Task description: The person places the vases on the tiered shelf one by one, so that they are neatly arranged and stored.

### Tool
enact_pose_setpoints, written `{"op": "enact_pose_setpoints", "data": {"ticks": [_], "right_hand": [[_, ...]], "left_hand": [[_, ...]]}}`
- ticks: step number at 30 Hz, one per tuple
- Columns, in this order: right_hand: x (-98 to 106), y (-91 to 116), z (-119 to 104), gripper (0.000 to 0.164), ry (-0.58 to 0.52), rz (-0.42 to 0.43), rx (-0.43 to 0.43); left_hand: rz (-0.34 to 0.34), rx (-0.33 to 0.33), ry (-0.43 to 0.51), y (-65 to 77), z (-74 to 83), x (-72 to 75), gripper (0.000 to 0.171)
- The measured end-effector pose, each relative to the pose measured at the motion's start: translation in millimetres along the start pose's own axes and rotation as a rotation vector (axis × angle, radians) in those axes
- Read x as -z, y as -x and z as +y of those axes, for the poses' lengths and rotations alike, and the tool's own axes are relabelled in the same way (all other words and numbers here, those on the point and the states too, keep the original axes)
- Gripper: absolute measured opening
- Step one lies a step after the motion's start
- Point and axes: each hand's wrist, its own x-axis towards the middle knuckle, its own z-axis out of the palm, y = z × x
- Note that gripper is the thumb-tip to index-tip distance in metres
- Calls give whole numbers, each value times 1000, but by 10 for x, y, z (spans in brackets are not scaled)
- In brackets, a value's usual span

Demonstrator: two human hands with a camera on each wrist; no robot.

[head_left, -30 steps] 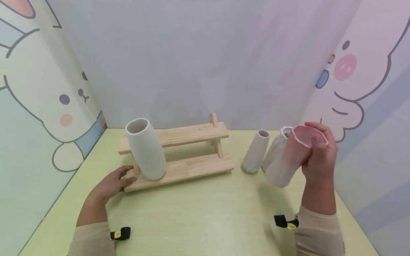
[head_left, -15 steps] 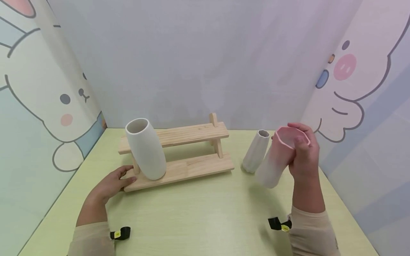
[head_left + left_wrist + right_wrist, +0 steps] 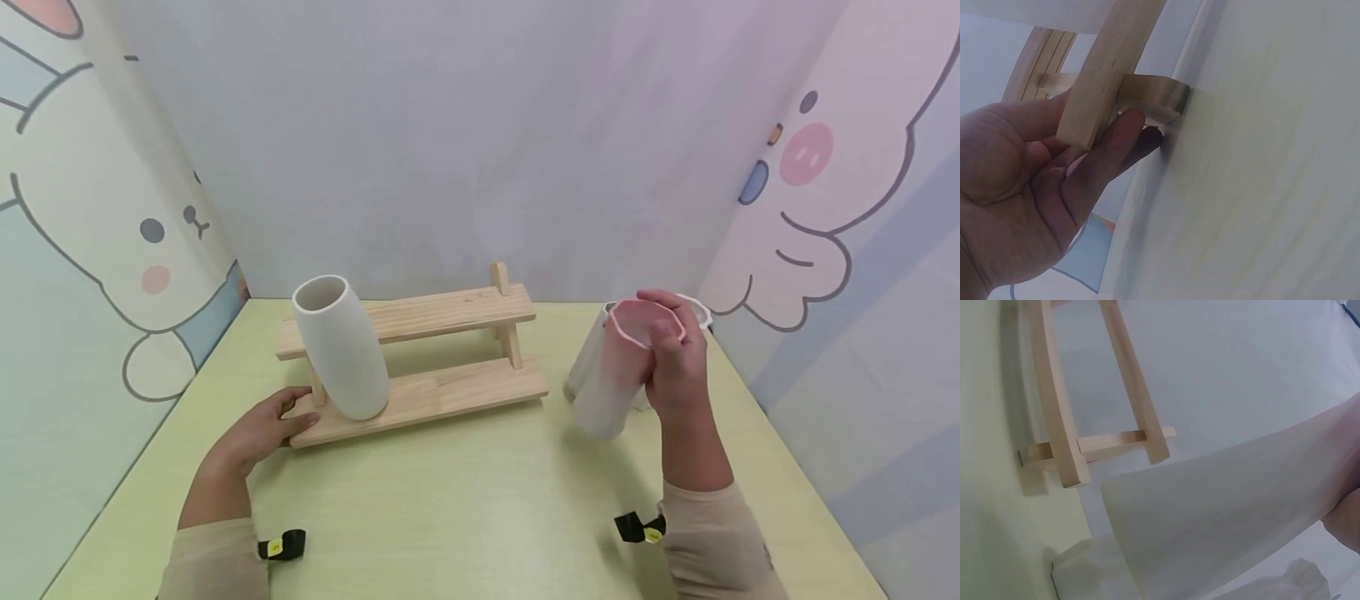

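Observation:
My right hand [image 3: 678,358] grips a pink-to-white vase [image 3: 626,367] near its rim, tilted with its base toward the left and raised off the table. In the right wrist view the pale lower body of that vase [image 3: 1229,506] fills the lower middle, and only a bit of the hand shows at the edge. My left hand [image 3: 258,433] pinches the left end of the lower board of a two-tier wooden shelf [image 3: 450,392]; the left wrist view shows thumb and fingers around the board end [image 3: 1088,112]. A tall white vase [image 3: 343,354] stands on the lower board's left part.
A slim white vase [image 3: 585,362] stands partly hidden behind the held one. Another white vase, its rim [image 3: 697,311] showing, is mostly covered by my right hand. The pale green table [image 3: 435,517] meets a grey back wall [image 3: 450,150] and cartoon-printed side walls.
My right hand has carried the pink-to-white vase leftward, and it now covers part of the slim white vase. The left hand, shelf and tall white vase stay in place.

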Motion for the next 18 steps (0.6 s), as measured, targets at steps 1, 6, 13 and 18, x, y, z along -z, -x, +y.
{"op": "enact_pose_setpoints", "data": {"ticks": [1,6,13,18], "right_hand": [[-10,5,20,36,9,-3,-2],[-47,15,112,42,-19,-42,1],[-99,6,217,50,-53,-75,15],[-146,-34,260,50,-64,-85,40]], "left_hand": [[-1,1,-2,1,0,1,83],[-3,9,-1,6,1,0,84],[-8,-5,9,-5,15,-1,85],[-12,1,3,-6,18,6,85]]}}
